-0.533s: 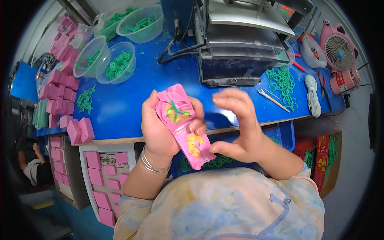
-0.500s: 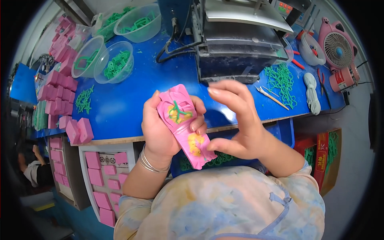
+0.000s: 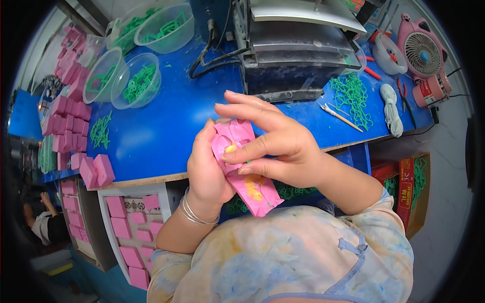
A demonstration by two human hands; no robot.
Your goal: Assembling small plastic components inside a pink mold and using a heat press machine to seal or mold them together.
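Note:
My left hand (image 3: 206, 169) is wrapped round a pink two-part rubber mould (image 3: 264, 201), which lies opened out and tilted in front of my chest. Its lower flap shows a hollow stained yellow. Over the upper half, my right hand (image 3: 280, 144) pinches a small yellow-and-green moulded piece (image 3: 231, 148) at the cavity. Thumb and index finger close on it, while the other fingers stretch out above. Most of that piece is hidden by the fingers; a bit of green shows beneath them.
Pink mould blocks (image 3: 68, 121) are stacked at the table's left, beside tubs (image 3: 135, 81) of green pieces. A black-and-silver machine (image 3: 303, 55) stands ahead. Right of it lie green pieces (image 3: 352, 96), a wooden-handled tool (image 3: 343, 119), a cord bundle (image 3: 390, 108) and a pink fan (image 3: 423, 53).
My right hand has moved left from beside the mould onto its upper half, and its fingers have closed on the yellow-and-green piece. The mould has shifted slightly right.

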